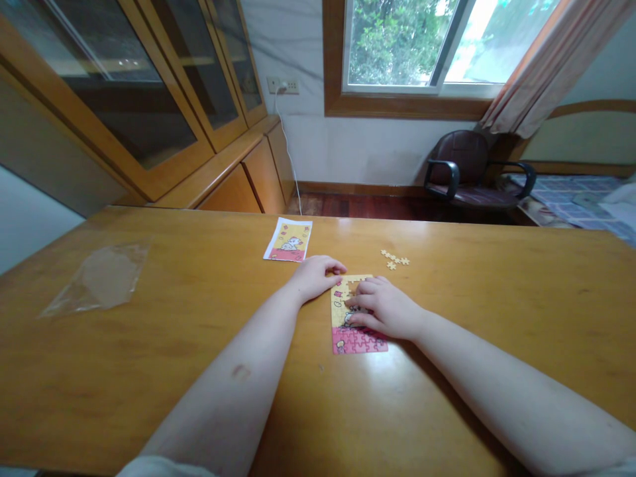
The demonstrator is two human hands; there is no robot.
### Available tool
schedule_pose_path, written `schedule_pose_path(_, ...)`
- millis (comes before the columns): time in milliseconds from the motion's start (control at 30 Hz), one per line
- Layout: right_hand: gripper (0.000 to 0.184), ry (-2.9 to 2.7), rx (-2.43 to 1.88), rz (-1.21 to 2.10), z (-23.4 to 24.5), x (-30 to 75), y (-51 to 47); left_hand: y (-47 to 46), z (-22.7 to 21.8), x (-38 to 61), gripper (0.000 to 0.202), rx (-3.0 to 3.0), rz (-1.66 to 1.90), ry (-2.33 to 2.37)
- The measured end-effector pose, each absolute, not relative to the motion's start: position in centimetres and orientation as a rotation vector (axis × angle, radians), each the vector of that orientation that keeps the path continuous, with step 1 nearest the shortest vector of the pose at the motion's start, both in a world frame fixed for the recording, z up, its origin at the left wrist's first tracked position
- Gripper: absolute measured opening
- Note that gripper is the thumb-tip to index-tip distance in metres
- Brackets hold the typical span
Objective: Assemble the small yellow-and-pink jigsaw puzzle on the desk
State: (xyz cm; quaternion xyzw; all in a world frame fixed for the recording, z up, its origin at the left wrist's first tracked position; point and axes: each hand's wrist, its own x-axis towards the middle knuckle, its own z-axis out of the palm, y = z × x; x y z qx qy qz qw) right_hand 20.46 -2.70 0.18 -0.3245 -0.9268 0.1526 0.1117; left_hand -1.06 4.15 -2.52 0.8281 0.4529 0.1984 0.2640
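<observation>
A small yellow and pink jigsaw puzzle [355,339] lies on the wooden table [199,344] in front of me. My right hand [385,308] rests on top of it, fingers bent and pressing on pieces near its upper middle. Beside the puzzle's top left corner sits my left hand [315,275], fingers curled, its fingertips touching the puzzle's edge. Whether either hand holds a piece is hidden. A few loose puzzle pieces [395,258] lie just beyond the puzzle to the right.
A picture card [289,240] with the same yellow and pink design lies further back. A clear plastic bag [102,275] lies at the left. Wooden glass-door cabinets [163,99] stand left; an armchair [467,175] and window beyond the table.
</observation>
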Motion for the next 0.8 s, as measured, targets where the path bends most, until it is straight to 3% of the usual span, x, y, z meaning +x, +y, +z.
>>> schedule_pose_path(800,0.040,-2.705,-1.027,0.375,0.04,20.65,-2.58,4.02,-2.35,-0.83,0.021,2.222,0.548,1.232)
